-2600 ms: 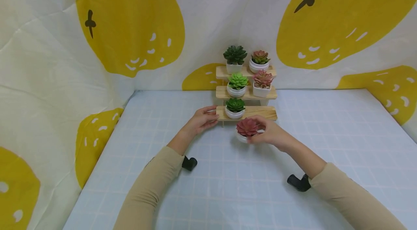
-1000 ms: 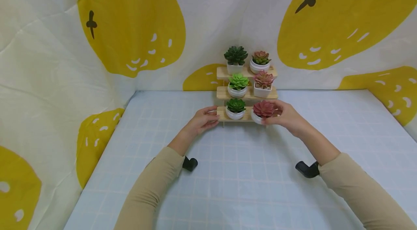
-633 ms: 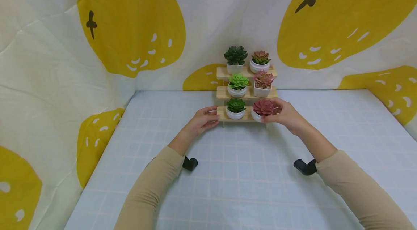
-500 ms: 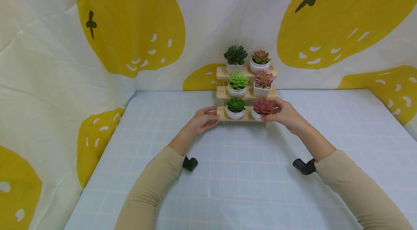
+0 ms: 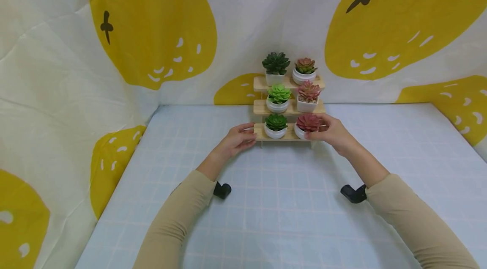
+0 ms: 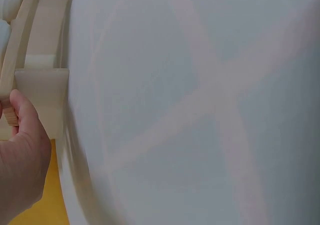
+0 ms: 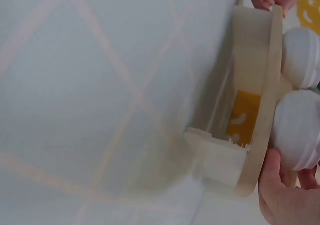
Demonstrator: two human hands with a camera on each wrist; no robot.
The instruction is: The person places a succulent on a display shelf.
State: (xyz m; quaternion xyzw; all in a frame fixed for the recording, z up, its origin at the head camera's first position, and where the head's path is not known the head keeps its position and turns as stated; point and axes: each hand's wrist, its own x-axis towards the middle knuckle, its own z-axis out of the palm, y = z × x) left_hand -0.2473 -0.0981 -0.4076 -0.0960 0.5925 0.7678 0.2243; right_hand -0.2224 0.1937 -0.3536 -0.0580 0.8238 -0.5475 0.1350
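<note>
A three-tier wooden shelf (image 5: 283, 135) stands at the back of the table and holds several small succulents in white pots. My left hand (image 5: 243, 135) grips the left end of the lowest tier, with the thumb (image 6: 21, 116) on the board's edge (image 6: 42, 87). My right hand (image 5: 328, 131) holds the red succulent (image 5: 308, 122) in its white pot (image 7: 297, 130), which sits on the right end of the lowest tier beside a green succulent (image 5: 275, 122). In the right wrist view the pot rests on the board (image 7: 265, 95) with my fingers (image 7: 280, 195) curled around it.
The table has a pale blue checked cloth (image 5: 274, 201). A cream curtain with large yellow fruit shapes (image 5: 152, 28) closes in the back and left side. Two more pairs of succulents stand on the middle tier (image 5: 289, 108) and the top tier (image 5: 289, 83).
My right hand has carried the red succulent up from the table in front of the shelf onto the right end of the lowest tier. The left hand has stayed on the shelf's left end.
</note>
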